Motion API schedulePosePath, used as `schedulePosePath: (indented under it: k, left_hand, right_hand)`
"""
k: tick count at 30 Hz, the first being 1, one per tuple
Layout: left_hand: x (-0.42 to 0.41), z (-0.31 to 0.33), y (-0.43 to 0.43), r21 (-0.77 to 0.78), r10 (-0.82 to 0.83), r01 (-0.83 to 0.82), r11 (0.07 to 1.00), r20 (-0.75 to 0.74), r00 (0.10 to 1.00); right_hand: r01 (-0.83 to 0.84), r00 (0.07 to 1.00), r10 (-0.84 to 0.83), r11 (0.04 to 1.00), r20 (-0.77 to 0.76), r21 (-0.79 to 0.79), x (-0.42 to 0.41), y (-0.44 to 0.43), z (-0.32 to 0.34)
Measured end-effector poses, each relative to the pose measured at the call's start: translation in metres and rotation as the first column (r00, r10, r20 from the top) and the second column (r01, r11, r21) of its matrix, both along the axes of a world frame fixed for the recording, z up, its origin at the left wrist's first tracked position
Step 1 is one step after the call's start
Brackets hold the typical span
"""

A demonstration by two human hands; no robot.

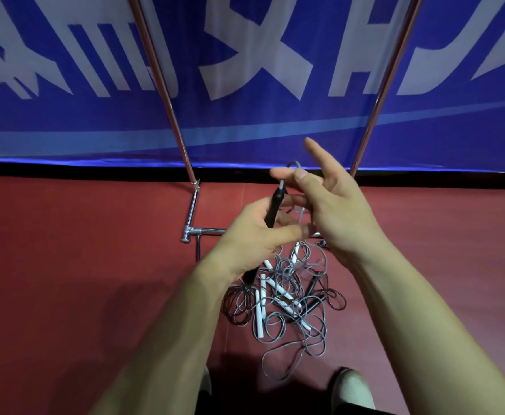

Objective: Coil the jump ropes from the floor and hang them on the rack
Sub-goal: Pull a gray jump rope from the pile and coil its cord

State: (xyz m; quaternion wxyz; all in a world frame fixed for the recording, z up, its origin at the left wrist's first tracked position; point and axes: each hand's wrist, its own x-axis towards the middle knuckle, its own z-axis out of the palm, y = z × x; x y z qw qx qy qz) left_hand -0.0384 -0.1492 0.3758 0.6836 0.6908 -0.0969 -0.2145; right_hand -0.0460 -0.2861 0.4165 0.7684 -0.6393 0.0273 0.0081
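- The left hand (pixel 251 235) has its grip closed round a slim black jump-rope handle (pixel 272 209), held upright at about chest level above the floor.
- From the handle's top a thin grey cord (pixel 295 165) rises in a small loop to the right hand (pixel 332 205). That hand's thumb and one finger seem to pinch the cord, while the forefinger stands out straight. The contact is partly hidden, so this grip is a judgement.
- The step in hand looks like the start of coiling one rope: the first turn is being formed beside the handle, and most of the cord hangs down towards the floor.
- The tangled pile of jump ropes (pixel 287 298), grey and dark cords with white and black handles, lies on the floor just below the hands, near the rack's foot.
- The next move probably calls for drawing the cord up in even loops. The strands are knotted together, so it may snag or drag other ropes along.
- The chrome tube rack (pixel 191 205) stands just behind the pile, its two uprights slanting up out of view; no rope shows on the part in view.
- The red floor (pixel 65 265) is smooth sports flooring. A blue banner (pixel 95 121) with large white characters runs along behind, and a light-coloured shoe (pixel 353 390) shows at the bottom edge.
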Motion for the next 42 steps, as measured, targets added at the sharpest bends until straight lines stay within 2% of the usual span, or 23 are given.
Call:
schedulePosePath:
  k: [2,5,7,9,10,15,17,19,21,23,25,26,27,28,30,31,34,36,39,42]
  left_hand:
    - [-0.001,-0.001,-0.003,0.050,0.015,-0.019,0.999,0.075,0.997]
    - [-0.003,0.000,-0.006,0.039,0.024,-0.026,0.999,0.048,0.999]
    - [-0.001,0.002,-0.006,-0.039,0.117,-0.118,0.992,-0.029,0.993]
    - [0.004,0.003,-0.002,-0.136,0.231,-0.250,0.959,-0.143,0.962]
    - [0.006,0.004,0.000,-0.174,0.256,-0.287,0.942,-0.178,0.950]
    - [0.010,0.010,0.006,-0.342,0.258,-0.351,0.872,-0.289,0.922]
    - [0.010,0.013,0.006,-0.389,0.261,-0.382,0.838,-0.328,0.908]
    - [0.011,0.016,0.007,-0.420,0.288,-0.416,0.806,-0.336,0.897]
    - [0.013,0.017,0.009,-0.445,0.346,-0.464,0.766,-0.322,0.881]
    - [0.018,0.018,0.017,-0.488,0.411,-0.523,0.699,-0.325,0.852]
    - [0.023,0.017,0.026,-0.502,0.454,-0.567,0.653,-0.340,0.823]
    - [0.024,0.015,0.029,-0.472,0.464,-0.578,0.666,-0.345,0.816]
    - [0.024,0.014,0.030,-0.412,0.465,-0.578,0.704,-0.347,0.814]
    - [0.024,0.011,0.030,-0.328,0.459,-0.566,0.757,-0.349,0.817]
    - [0.021,0.005,0.026,-0.158,0.395,-0.458,0.874,-0.316,0.863]
    - [0.019,0.003,0.023,-0.107,0.317,-0.360,0.927,-0.294,0.902]
    - [0.010,0.000,0.015,-0.007,0.105,-0.112,0.994,-0.278,0.955]
    - [0.008,-0.002,0.010,0.073,0.071,-0.054,0.996,-0.249,0.966]
    - [0.011,-0.006,0.010,0.097,0.130,-0.113,0.989,-0.188,0.974]
    - [0.013,-0.004,0.010,0.043,0.192,-0.187,0.981,-0.171,0.966]
  right_hand:
    - [-0.016,1.000,0.016,1.000,-0.015,-0.023,0.001,0.001,-0.003]
    - [-0.018,1.000,0.017,0.998,-0.027,-0.057,0.003,0.003,-0.011]
    - [0.055,0.998,-0.047,0.975,0.043,-0.216,0.003,0.002,-0.020]
    - [0.155,0.984,-0.099,0.881,0.147,-0.446,0.002,0.001,-0.025]
    - [0.173,0.980,-0.103,0.861,0.169,-0.478,0.001,0.002,-0.026]
    - [0.023,0.993,0.018,0.944,0.119,-0.328,-0.001,0.001,-0.026]
    - [-0.097,0.984,0.133,0.956,0.115,-0.278,0.000,-0.001,-0.031]
    - [-0.243,0.964,0.263,0.931,0.040,-0.271,0.001,-0.002,-0.035]
    - [-0.367,0.928,0.366,0.862,-0.071,-0.350,0.001,-0.006,-0.038]
    - [-0.466,0.883,0.405,0.710,-0.235,-0.528,0.000,-0.013,-0.043]
    - [-0.498,0.865,0.344,0.514,-0.364,-0.698,-0.001,-0.018,-0.048]
    - [-0.461,0.886,0.300,0.484,-0.354,-0.744,-0.001,-0.019,-0.049]
    - [-0.386,0.922,0.257,0.527,-0.290,-0.757,0.000,-0.018,-0.049]
    - [-0.292,0.956,0.211,0.639,-0.202,-0.712,0.001,-0.017,-0.048]
    - [-0.151,0.989,0.131,0.875,-0.074,-0.461,0.005,-0.013,-0.039]
    - [-0.111,0.994,0.103,0.930,-0.042,-0.350,0.007,-0.012,-0.034]
    - [-0.058,0.998,0.061,0.979,0.011,-0.197,0.007,-0.008,-0.027]
    - [-0.064,0.998,0.064,0.993,-0.003,-0.101,0.007,-0.007,-0.024]
    - [-0.031,0.999,0.030,0.995,-0.019,-0.097,0.009,-0.009,-0.026]
    - [-0.001,0.997,-0.014,0.979,-0.071,-0.205,0.010,-0.012,-0.033]
